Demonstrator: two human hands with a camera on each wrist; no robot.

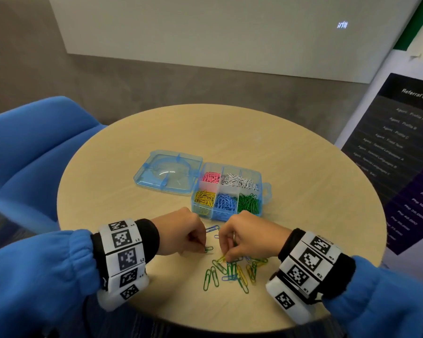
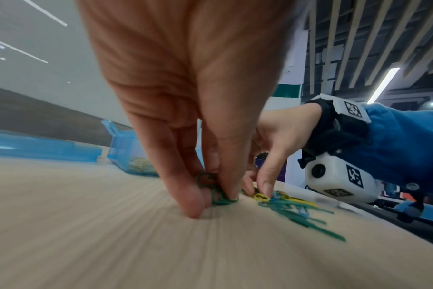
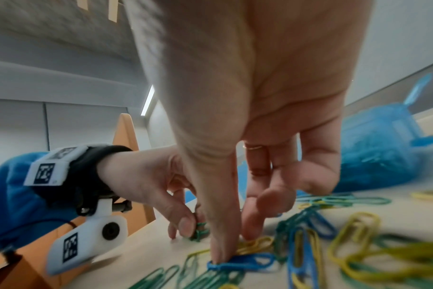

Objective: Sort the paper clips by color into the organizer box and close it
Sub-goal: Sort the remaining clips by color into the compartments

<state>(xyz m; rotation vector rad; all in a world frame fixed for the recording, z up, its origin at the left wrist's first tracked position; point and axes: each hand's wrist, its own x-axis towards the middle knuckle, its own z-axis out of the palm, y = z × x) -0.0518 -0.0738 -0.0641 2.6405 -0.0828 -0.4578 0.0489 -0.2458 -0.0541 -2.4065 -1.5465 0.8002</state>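
Observation:
The blue organizer box lies open, its lid flat to the left. Its compartments hold pink, white, yellow, blue and green clips. In front of it is a loose pile of green, yellow and blue paper clips. My left hand pinches a few green clips between thumb and fingers, down on the table. My right hand reaches into the pile. Its thumb and forefinger close on a yellow clip, and the thumb tip also touches a blue clip.
Everything sits on a round wooden table. A blue clip lies between the hands and the box. A blue chair stands at the left and a dark poster at the right.

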